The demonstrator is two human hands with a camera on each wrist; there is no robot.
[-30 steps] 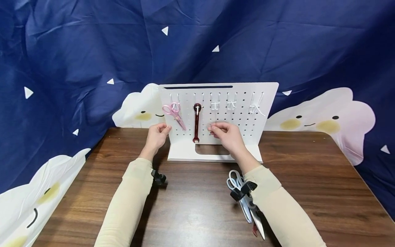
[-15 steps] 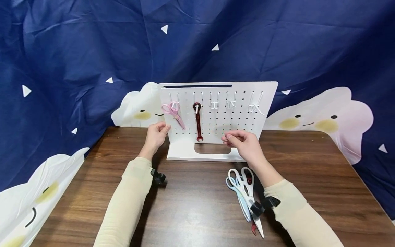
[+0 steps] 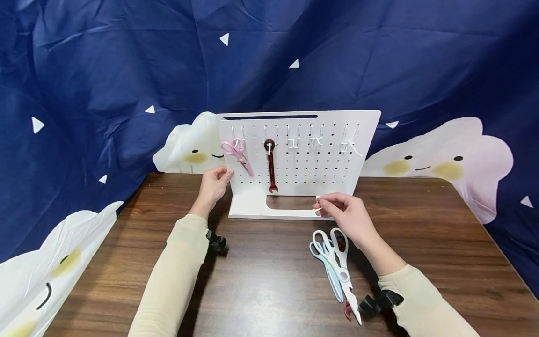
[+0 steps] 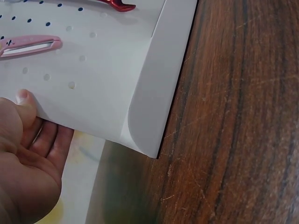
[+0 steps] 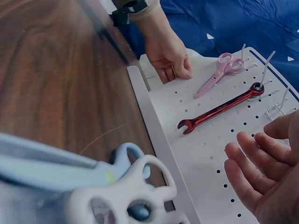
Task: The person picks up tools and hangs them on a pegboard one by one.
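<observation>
My left hand [image 3: 214,185] grips the left edge of an upright white pegboard [image 3: 294,166]; in the left wrist view the thumb lies on its front and the fingers go behind. On the board's left hang pink scissors [image 3: 243,161]. Beside them a red combination wrench [image 3: 271,171] hangs by its ring end from a hook. My right hand [image 3: 349,215], fingers loosely bent and holding nothing, is over the base's right end. Nearest to it on the table lie white kitchen scissors [image 3: 343,274], overlapping light blue scissors [image 3: 332,281]. Beneath them shows a red wrench end [image 3: 348,311], the rest mostly hidden.
Several white wire hooks, among them a middle hook [image 3: 293,142] and a far right hook [image 3: 349,147], project from the board with nothing on them. The board stands on a wooden table [image 3: 261,281], with a dark blue cloth [image 3: 269,56] behind it.
My right hand has moved from in front of the board down and to the right, toward the white scissors, uncovering them. The red wrench has swung slightly on its hook. My left hand stays put.
</observation>
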